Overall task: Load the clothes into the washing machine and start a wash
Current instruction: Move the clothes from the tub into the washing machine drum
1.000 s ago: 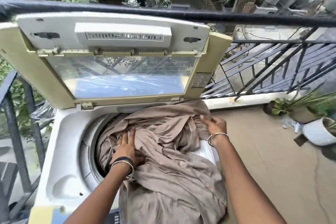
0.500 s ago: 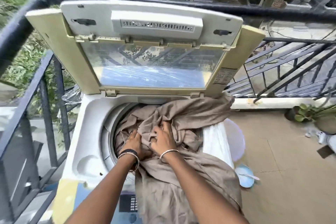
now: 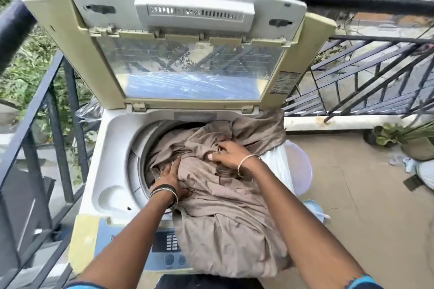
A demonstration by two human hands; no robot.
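A top-loading washing machine (image 3: 112, 152) stands with its lid (image 3: 77, 54) raised upright. A large tan cloth (image 3: 225, 213) fills the drum opening and spills forward over the front edge, covering part of the control panel (image 3: 168, 245). My left hand (image 3: 170, 177) presses flat into the cloth at the drum's left side, fingers partly buried. My right hand (image 3: 226, 153) grips a bunched fold of the cloth near the middle of the drum. One corner of the cloth hangs over the machine's right rear edge.
A black metal balcony railing (image 3: 366, 77) runs behind and on both sides of the machine. A white plastic tub (image 3: 303, 166) and a small blue dish (image 3: 314, 209) sit on the tiled floor to the right. Potted plants (image 3: 394, 135) stand at the far right.
The view has closed in on the machine. My right hand came in from the cloth's right edge to its middle and now grips a fold. More cloth sits down in the drum.
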